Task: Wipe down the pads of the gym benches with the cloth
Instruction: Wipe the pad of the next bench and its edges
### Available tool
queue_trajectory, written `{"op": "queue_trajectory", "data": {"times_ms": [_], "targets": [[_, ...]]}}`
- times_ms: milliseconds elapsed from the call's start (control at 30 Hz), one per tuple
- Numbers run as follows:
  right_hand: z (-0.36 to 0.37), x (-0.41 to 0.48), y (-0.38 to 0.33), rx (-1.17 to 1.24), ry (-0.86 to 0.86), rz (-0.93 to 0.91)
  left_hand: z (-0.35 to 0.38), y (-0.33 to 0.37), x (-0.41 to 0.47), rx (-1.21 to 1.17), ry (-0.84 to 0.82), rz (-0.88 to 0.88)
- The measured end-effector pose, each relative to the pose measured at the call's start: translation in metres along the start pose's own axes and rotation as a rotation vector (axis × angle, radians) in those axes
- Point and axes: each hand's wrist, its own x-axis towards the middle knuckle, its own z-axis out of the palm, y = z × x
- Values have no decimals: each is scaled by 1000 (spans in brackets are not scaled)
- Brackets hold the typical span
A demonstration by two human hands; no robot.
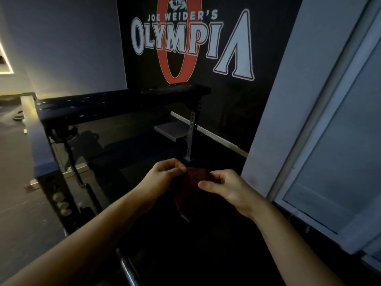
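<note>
The room is dim and murky. A warm light strip (7, 64) glows at far left. The edges bend from the wide angle, and detail is soft.

Cannot trace the lower edge of the cloth (193, 193), lost against blackness; top corners covered by fingers of the left hand (162, 175) and right hand (224, 188). Cannot tell what lies beneath. Cannot see the wall logo (185, 38) whole, clipped by the top edge.

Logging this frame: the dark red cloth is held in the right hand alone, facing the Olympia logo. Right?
Not alone. The head view shows both hands holding the cloth: the left hand pinches one top corner, the right hand grips the other. It does face the Olympia logo.
</note>
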Motion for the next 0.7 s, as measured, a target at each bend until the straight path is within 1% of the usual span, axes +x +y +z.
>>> {"op": "queue_trajectory", "data": {"times_ms": [67, 167, 200, 300, 367, 400, 433, 467, 500, 533, 567, 600, 633, 667, 700], "targets": [[-25, 30, -3, -49, -34, 16, -9, 13, 43, -27, 0, -24], [-62, 74, -11, -143, -18, 30, -36, 30, 98, -26, 29, 12], [-74, 87, -15, -123, -58, 38, -46, 35, 113, -15, 21, 22], [-102, 128, -30, 80, -215, 71, -70, 47, 154, -37, -52, 5], [-116, 159, -39, 172, -236, 89, -76, 51, 180, -92, -41, -10], [-123, 176, -40, 207, -229, 102, -75, 52, 191, -81, 12, -8], [-129, 194, -41, 235, -212, 120, -70, 52, 202, -50, 105, -8], [-135, 212, -40, 257, -189, 139, -63, 51, 212, -27, 230, 6], [-142, 230, -39, 266, -169, 159, -55, 48, 220, 10, 375, 55], [-148, 248, -36, 262, -161, 178, -47, 44, 226, 79, 497, 158], [-156, 265, -34, 257, -167, 192, -39, 41, 232, 163, 542, 288], [-163, 281, -32, 260, -182, 205, -31, 37, 238, 236, 505, 392], [-172, 296, -29, 273, -204, 224, -22, 36, 243, 311, 426, 434], [-182, 312, -27, 284, -230, 247, -14, 36, 250, 413, 354, 425], [-193, 326, -25, 291, -252, 270, -6, 36, 261, 534, 316, 395]]}}
